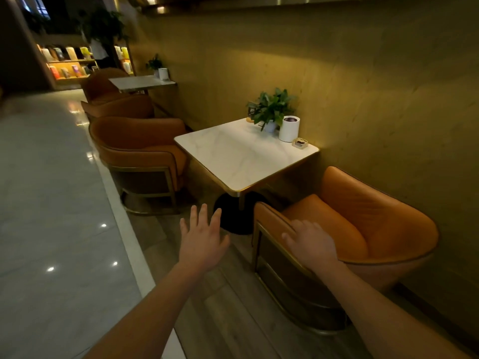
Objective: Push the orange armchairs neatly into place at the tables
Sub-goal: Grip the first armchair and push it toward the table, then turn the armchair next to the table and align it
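Near armchair (363, 229): orange leather, tub-shaped, on a brass-coloured frame, standing at the near right end of the marble table (241, 154), hard by the wall (363, 73). Its seat faces the table; its near arm sits just beside the black pedestal base (233, 216), with a gap to the table edge. The right hand (311, 244) rests flat on top of that arm, fingers spread and draped over the rim, not clenched around it. The left hand (203, 237) hangs free over the wood floor (233, 294), fingers splayed, holding nothing and touching nothing.

Far armchair (140, 154): same make, at the table's left end, seat partly tucked under the tabletop. Two further orange chairs (116, 104) stand behind it at a second table (142, 82).

On the marble table, against the wall: a potted plant (270, 110), a white cylinder (289, 128) and a small glass dish (300, 142), close together. The pedestal base is the only thing between the near armchair and the table.

Left of the seating runs a glossy tiled aisle (46, 203). A lit shelf (70, 63) at the far end is blurred; its contents cannot be identified. The near armchair's base and lower frame are dim and its back is partly cut by shadow. The dish's contents are too small to make out.
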The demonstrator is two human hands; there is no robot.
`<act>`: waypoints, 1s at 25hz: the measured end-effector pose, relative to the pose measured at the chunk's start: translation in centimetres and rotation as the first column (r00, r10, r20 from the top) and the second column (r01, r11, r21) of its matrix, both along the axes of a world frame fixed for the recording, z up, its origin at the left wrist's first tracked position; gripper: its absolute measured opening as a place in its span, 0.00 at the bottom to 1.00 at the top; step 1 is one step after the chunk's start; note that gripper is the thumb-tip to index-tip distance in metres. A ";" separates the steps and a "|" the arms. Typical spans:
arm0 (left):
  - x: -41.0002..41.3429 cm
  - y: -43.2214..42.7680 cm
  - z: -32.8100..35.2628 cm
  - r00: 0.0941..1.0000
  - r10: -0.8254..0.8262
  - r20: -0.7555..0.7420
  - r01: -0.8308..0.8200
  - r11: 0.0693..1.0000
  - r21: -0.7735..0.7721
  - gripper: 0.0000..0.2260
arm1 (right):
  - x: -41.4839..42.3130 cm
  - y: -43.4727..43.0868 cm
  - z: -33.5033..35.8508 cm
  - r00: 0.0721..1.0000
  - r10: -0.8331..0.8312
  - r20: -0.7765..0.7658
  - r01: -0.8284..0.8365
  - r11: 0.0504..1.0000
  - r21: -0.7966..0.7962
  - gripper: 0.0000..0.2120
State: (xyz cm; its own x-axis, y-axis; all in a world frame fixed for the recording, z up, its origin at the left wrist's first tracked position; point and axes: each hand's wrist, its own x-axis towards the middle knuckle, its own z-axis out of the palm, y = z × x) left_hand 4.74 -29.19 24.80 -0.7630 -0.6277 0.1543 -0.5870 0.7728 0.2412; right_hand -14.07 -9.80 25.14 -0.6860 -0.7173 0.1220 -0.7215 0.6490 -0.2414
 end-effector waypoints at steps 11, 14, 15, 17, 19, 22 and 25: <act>0.0 -15.8 -0.9 0.988 0.142 0.062 -0.141 0.990 -0.014 0.30 | -1.4 -19.2 0.3 0.994 0.089 -0.060 -0.092 0.995 -0.041 0.20; -1.1 -21.2 -1.1 0.976 0.196 0.097 -0.197 0.981 -0.001 0.29 | -3.3 -26.4 -0.7 0.987 0.152 -0.047 -0.153 0.988 -0.023 0.21; -1.4 -23.3 -1.0 0.970 0.216 0.108 -0.217 0.976 0.001 0.29 | -4.0 -29.2 -0.9 0.983 0.182 -0.037 -0.183 0.983 -0.023 0.21; -1.8 -27.5 -0.7 0.954 0.269 0.129 -0.273 0.962 0.008 0.30 | -4.7 -34.5 -1.2 0.966 0.257 -0.022 -0.257 0.966 -0.024 0.22; -1.8 -31.9 -0.6 0.936 0.325 0.137 -0.331 0.944 0.018 0.30 | -5.1 -39.8 -1.6 0.945 0.328 -0.010 -0.328 0.945 -0.005 0.23; -1.2 -37.3 -1.0 0.924 0.360 0.128 -0.369 0.928 0.053 0.29 | -5.2 -46.8 -2.3 0.922 0.388 0.017 -0.388 0.922 0.001 0.23; 0.1 -44.6 -2.1 0.915 0.391 0.098 -0.398 0.915 0.063 0.29 | -4.7 -55.4 -3.0 0.898 0.440 0.010 -0.440 0.897 0.036 0.23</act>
State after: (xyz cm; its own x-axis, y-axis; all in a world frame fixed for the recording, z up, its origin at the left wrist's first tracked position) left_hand 4.85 -73.79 22.71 -0.4589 -0.8877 0.0386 -0.8603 0.4547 0.2305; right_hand -18.75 -65.17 22.12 -0.2999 -0.9498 0.0888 -0.9350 0.2742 -0.2250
